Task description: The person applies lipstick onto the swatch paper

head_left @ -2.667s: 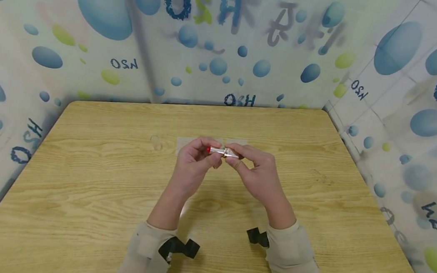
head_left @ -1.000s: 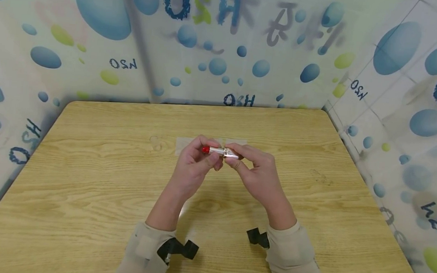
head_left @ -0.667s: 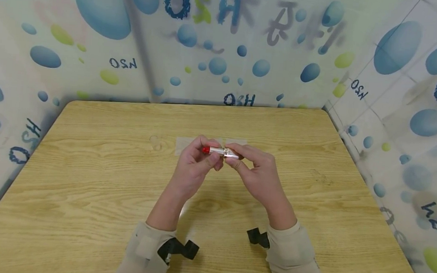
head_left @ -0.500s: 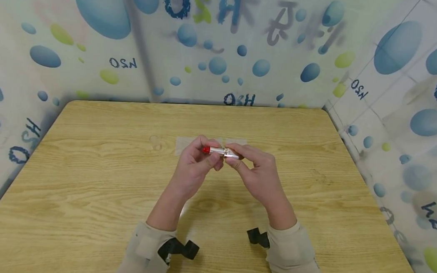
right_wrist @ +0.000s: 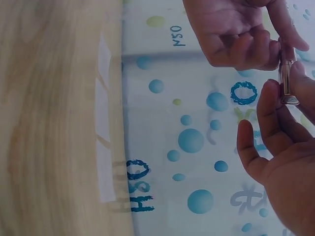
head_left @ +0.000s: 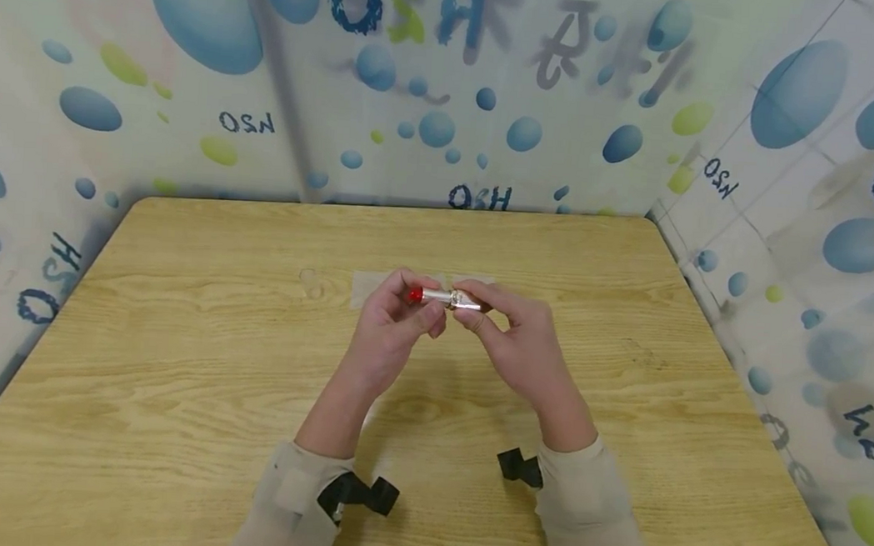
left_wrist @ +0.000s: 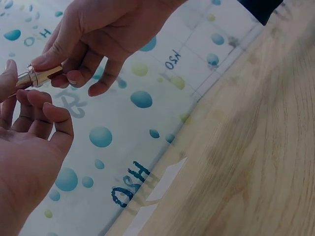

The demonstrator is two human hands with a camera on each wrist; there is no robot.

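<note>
A lipstick point(head_left: 435, 296) with a silver tube and an exposed red tip lies sideways between my two hands, its red end pointing left. My left hand point(head_left: 384, 337) pinches the tube near the red end between thumb and fingers. At the other end, my right hand point(head_left: 526, 345) grips the shiny base with thumb and index finger. In the left wrist view the lipstick point(left_wrist: 48, 73) shows a gold-looking base, and fingers cover part of the tube. The right wrist view catches the base of the lipstick point(right_wrist: 287, 78) upright between the fingertips.
Both hands are above a wood-grain table point(head_left: 199, 359). Pale strips point(head_left: 364, 284) are stuck on the tabletop behind them. A wall covering point(head_left: 448, 98) with blue and green spots stands at the table's back edge. Black wrist mounts point(head_left: 363, 494) sit on the sleeves.
Compared with 2.7 seconds ago, more of the lipstick's red tip sticks out at the left. In the last half second the lipstick and the right hand have shifted slightly up and right.
</note>
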